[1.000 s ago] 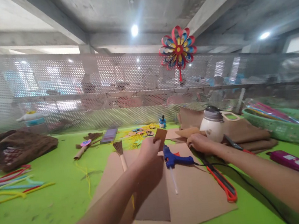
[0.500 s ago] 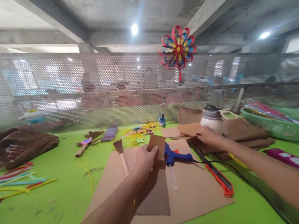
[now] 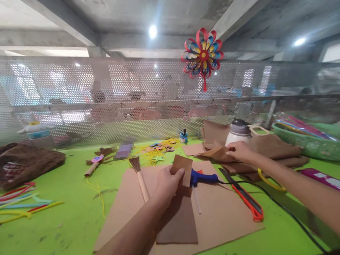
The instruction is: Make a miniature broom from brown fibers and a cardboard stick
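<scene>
My left hand [image 3: 168, 182] pinches a small brown paper piece [image 3: 183, 169] above a cardboard sheet [image 3: 227, 208]. Under that hand lies a larger dark brown sheet [image 3: 179, 224]. My right hand [image 3: 240, 151] is closed on the edge of brown paper [image 3: 217, 153] beside a white jar with a grey lid [image 3: 237, 131]. Between the hands, a blue glue gun [image 3: 205, 177] rests on the cardboard with a glue stick [image 3: 197, 202] at its rear. A red and black cutter [image 3: 246, 199] lies to its right, and a small twig broom [image 3: 140, 179] to the left.
Folded brown material [image 3: 265, 147] and a green basket [image 3: 328, 142] are at right, near a purple case [image 3: 329, 180]. A black cable [image 3: 284, 208] crosses the green table [image 3: 63, 245]. Pipe cleaners [image 3: 12, 204] and brown cloth [image 3: 25, 164] lie left.
My right hand has moved slightly right, and the brown paper at its fingers has shifted and bent. My left hand has shifted slightly right with the small brown piece.
</scene>
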A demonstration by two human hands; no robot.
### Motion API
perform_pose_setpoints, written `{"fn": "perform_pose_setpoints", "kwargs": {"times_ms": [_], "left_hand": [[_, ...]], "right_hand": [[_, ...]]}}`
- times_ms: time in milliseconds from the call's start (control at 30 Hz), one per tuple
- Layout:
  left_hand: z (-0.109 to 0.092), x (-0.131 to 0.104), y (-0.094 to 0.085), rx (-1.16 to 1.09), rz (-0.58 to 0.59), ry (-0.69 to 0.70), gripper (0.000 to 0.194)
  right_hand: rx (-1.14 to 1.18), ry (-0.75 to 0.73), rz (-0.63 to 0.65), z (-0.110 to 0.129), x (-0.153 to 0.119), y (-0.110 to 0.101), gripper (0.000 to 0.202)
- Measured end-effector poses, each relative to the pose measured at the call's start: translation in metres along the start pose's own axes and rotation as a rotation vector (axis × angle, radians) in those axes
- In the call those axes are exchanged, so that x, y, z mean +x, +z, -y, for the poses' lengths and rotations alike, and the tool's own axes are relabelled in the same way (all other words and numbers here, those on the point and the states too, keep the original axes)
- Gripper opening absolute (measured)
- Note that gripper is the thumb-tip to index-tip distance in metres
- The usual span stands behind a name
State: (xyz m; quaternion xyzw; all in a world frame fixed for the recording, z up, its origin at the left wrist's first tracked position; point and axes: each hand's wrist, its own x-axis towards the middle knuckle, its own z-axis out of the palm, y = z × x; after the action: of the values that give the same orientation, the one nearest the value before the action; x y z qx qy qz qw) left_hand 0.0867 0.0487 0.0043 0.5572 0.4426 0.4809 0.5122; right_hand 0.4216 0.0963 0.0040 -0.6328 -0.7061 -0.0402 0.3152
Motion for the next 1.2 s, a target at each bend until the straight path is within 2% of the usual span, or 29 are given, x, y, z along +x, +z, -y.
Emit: {"fn": "perform_pose_setpoints", "kwargs": {"times_ms": [133, 267, 433, 600, 700, 800, 933, 1000, 1100, 1200], "left_hand": [[-0.008, -0.004, -0.006, 0.023, 0.005, -0.029, 0.015], [-0.016, -0.006, -0.008, 0.065, 0.015, -0.026, 0.018], [-0.016, -0.003, -0.005, -0.139, 0.061, -0.024, 0.017], [-0.006, 0.001, -0.007, -0.24, 0.104, -0.045, 0.021], [-0.004, 0.002, -0.01, -0.315, 0.177, -0.081, 0.023], [-0.008, 0.005, -0.014, -0.461, 0.267, -0.181, 0.025], [-0.021, 0.005, -0.019, -0.575, 0.242, -0.276, 0.033], [-0.027, 0.002, -0.02, -0.602, 0.194, -0.26, 0.032], [-0.029, -0.007, -0.023, -0.571, 0.169, -0.157, 0.024], [-0.022, -0.011, -0.026, -0.547, 0.179, -0.062, 0.035]], "right_hand": [[0.13, 0.025, -0.041, 0.018, -0.009, -0.009, 0.022], [0.29, 0.059, -0.082, 0.048, -0.016, -0.026, 0.031], [0.549, 0.115, -0.075, 0.095, -0.024, -0.035, 0.043], [0.789, 0.207, -0.074, 0.138, -0.038, -0.02, 0.044], [0.895, 0.218, -0.061, 0.157, -0.042, -0.008, 0.042], [0.981, 0.196, -0.033, 0.172, -0.041, 0.003, 0.037], [1.076, 0.169, 0.031, 0.188, -0.039, 0.019, 0.033], [1.12, 0.153, 0.055, 0.193, -0.039, 0.029, 0.032], [1.166, 0.131, 0.087, 0.198, -0.043, 0.041, 0.03], [1.201, 0.116, 0.151, 0.195, -0.047, 0.043, 0.032]]}}
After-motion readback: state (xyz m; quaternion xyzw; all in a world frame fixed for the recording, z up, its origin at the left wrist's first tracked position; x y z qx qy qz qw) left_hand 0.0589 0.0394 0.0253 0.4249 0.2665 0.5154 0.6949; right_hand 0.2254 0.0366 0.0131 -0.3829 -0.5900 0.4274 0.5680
